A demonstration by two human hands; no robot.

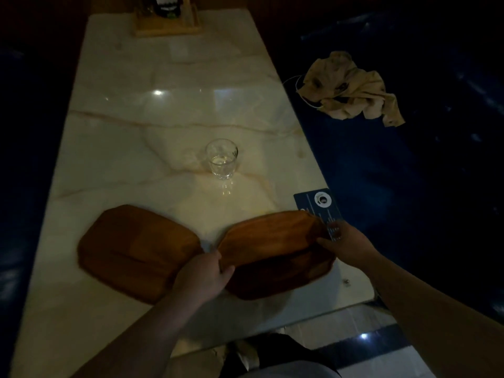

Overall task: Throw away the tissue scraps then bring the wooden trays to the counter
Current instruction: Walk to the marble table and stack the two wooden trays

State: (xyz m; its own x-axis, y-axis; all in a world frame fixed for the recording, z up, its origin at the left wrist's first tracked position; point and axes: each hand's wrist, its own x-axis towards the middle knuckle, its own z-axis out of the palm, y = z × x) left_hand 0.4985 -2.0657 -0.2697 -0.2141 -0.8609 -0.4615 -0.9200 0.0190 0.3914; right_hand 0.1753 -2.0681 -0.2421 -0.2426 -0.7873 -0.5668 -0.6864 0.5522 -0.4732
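Two brown wooden trays lie near the front of a pale marble table (136, 137). The left tray (139, 251) rests flat on the table. The right tray (275, 249) is tilted, its far edge raised off the table. My left hand (204, 276) grips its left end and my right hand (345, 241) grips its right end. No tissue scraps show on the table.
A clear drinking glass (221, 158) stands mid-table behind the trays. A dark blue card (317, 207) lies at the table's right edge by my right hand. A wooden condiment holder (166, 23) sits at the far end. A crumpled beige cloth (349, 88) lies on the blue seat.
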